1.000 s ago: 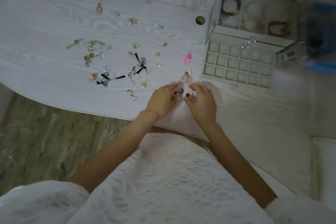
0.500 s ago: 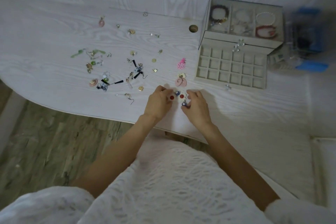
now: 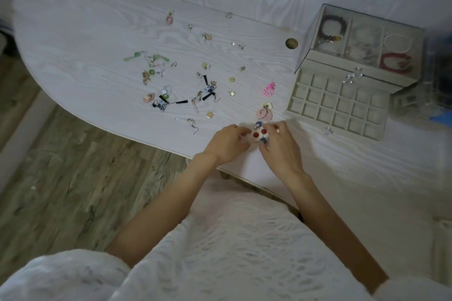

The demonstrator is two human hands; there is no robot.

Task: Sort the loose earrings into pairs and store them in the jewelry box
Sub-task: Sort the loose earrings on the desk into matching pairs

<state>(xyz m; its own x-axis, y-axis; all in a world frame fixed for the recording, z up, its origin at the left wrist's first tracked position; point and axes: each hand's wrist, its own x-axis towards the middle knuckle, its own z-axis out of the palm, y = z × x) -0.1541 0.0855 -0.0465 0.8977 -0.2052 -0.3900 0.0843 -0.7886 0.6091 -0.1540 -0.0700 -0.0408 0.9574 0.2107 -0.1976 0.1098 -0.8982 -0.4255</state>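
Both hands pinching a red-and-blue earring pair [image 3: 260, 132] together at the desk [image 3: 97, 39] front edge: left hand [image 3: 228, 145] grip and right hand [image 3: 281, 146] grip clamped on it (jewelry box [image 3: 338, 109] drawer sitting open just right)

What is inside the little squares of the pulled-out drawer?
The drawer squares that show look empty. The back row is partly hidden under the jewelry box, so I cannot tell there.

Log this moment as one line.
both hands: left hand, right hand | holding: red-and-blue earrings | jewelry box: drawer open, compartments look empty | table: many loose earrings
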